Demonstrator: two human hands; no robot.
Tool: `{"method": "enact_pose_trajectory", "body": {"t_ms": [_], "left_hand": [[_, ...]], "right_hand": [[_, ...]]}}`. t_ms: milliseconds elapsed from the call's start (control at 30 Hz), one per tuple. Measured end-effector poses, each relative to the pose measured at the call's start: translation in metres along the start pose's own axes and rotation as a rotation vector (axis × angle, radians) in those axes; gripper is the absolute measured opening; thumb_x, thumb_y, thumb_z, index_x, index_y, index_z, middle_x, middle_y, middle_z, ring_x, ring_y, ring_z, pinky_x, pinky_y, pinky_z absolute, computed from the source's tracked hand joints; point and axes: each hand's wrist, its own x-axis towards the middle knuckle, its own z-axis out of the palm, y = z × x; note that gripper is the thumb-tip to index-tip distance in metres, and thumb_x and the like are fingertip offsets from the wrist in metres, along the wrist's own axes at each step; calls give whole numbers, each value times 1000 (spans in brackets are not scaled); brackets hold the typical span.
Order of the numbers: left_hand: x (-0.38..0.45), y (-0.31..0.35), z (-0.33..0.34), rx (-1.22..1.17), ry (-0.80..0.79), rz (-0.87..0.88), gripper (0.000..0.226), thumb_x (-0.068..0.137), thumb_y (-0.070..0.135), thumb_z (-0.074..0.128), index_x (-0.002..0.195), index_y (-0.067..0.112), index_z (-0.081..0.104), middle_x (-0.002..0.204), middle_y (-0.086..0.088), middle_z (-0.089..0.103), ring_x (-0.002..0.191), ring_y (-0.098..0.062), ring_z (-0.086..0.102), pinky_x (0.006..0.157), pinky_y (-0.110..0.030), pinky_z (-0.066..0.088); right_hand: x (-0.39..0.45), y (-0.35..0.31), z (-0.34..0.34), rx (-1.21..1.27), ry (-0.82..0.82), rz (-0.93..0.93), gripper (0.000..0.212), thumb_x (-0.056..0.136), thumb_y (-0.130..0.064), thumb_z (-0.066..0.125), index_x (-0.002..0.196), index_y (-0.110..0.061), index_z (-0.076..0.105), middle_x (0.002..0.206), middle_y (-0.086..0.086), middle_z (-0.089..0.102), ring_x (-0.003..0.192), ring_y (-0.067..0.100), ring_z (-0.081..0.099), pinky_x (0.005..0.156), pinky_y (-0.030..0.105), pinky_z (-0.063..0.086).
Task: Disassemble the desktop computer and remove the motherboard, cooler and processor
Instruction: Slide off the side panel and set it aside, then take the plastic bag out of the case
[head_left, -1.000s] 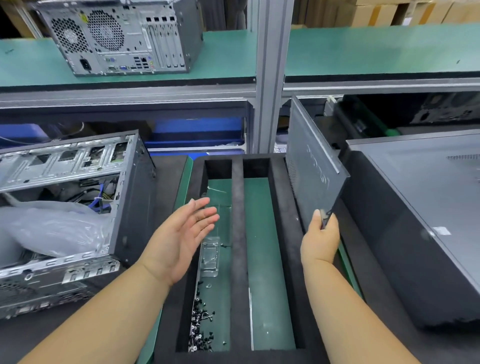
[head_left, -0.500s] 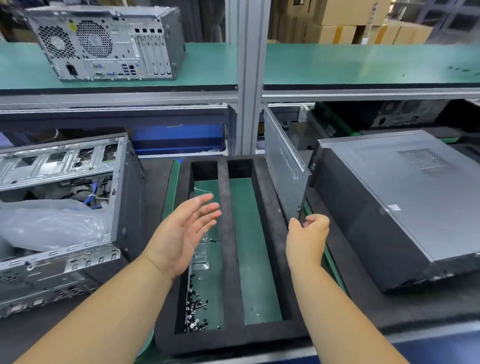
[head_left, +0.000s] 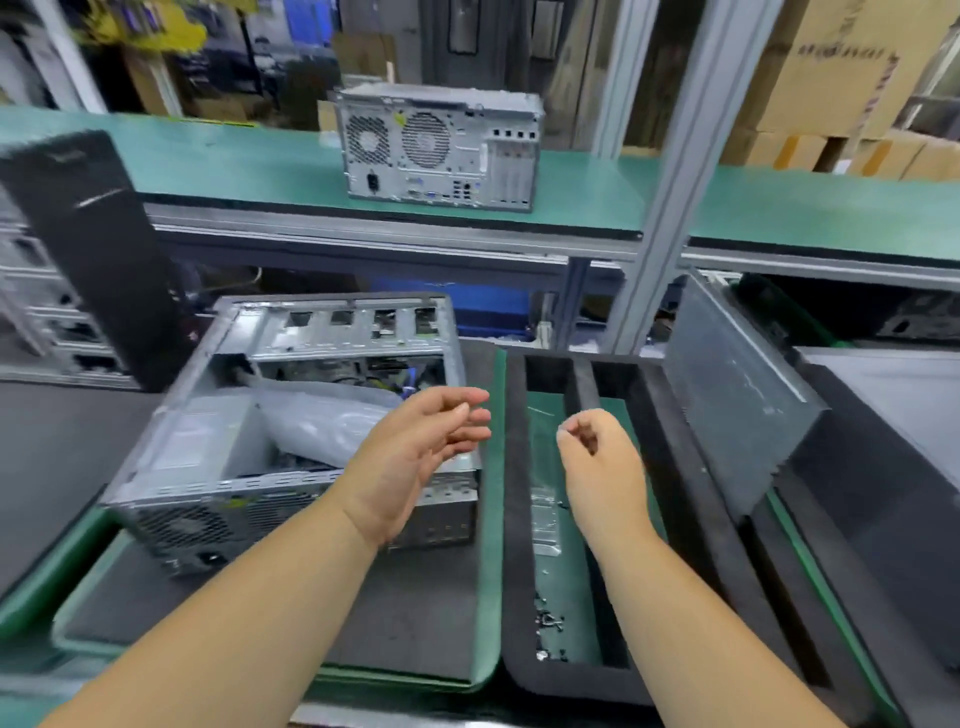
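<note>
Both empty hands, left hand (head_left: 415, 457) and right hand (head_left: 597, 462), hover beside the opened computer case (head_left: 249, 415).

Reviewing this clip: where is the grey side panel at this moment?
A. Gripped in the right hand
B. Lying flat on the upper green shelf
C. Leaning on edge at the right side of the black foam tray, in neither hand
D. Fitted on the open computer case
C: the side panel stands tilted at the foam tray's right side, and the right hand hangs apart from it, holding nothing.
</note>
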Motion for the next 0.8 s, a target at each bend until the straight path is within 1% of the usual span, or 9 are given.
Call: {"method": "enact_pose_trajectory", "body": {"t_ms": [67,167,233,333,467,533,600,700,800], "left_hand": [[-9,13,-33,37,45,27,22,90,18,58,108,10,67,99,-7,68,92,-19,66,83,-27,51],[-20,28,-81,70,145,58,18,95,13,54,102,15,70,95,-3,71,89,-18,66,84,-29,48],[-27,34,-111,102,208,73,18,94,16,56,99,21,72,96,-2,72,91,-17,67,88,-33,48],[-34,37,-151,252,285,75,18,84,33,61,98,35,72,102,6,71,102,-14,64,91,-34,47],[-37,32,-194,467,259,91,20,91,24,62,102,41,66,106,15,65,103,-1,58,88,-23,47],[-36,29,-209,638,233,104,23,90,27,63,107,41,61,113,23,58,108,11,50,91,-18,40],[-34,26,-219,800,186,120,28,89,30,63,112,44,57,117,31,50,109,22,41,88,-10,33],[-28,23,-223,947,102,136,33,88,35,61,118,45,52,120,33,43,108,20,40,82,-2,30],[-20,22,-223,1087,76,187,36,88,35,60,122,42,50,123,27,42,111,9,39,90,-11,28]], "right_hand": [[-4,-17,29,-84,-115,-57,13,86,-20,59,79,-30,56,80,-9,57,71,3,53,61,19,40],[-4,-38,68,-357,-286,-209,11,85,-29,67,93,-28,60,93,-10,55,88,12,53,77,29,43],[-4,-51,90,-557,-350,-287,34,83,-42,68,111,-25,62,109,-5,57,106,19,51,92,38,44],[2,-68,118,-862,-359,-353,61,77,-59,62,127,-25,56,121,1,55,115,28,48,95,41,42],[13,-76,150,-1187,-431,-249,76,69,-72,55,130,-28,48,124,2,50,119,29,39,93,43,32],[17,-77,162,-1277,-472,-177,77,66,-71,54,128,-27,47,124,3,51,119,29,36,92,44,28],[19,-77,171,-1319,-501,-104,78,64,-67,55,128,-25,44,122,5,51,122,30,33,93,45,26],[21,-75,179,-1347,-544,-21,81,64,-59,58,134,-25,38,126,7,52,133,34,26,103,50,23],[23,-75,181,-1377,-558,-13,73,67,-54,59,131,-25,40,124,5,52,132,33,27,104,51,22]]}}
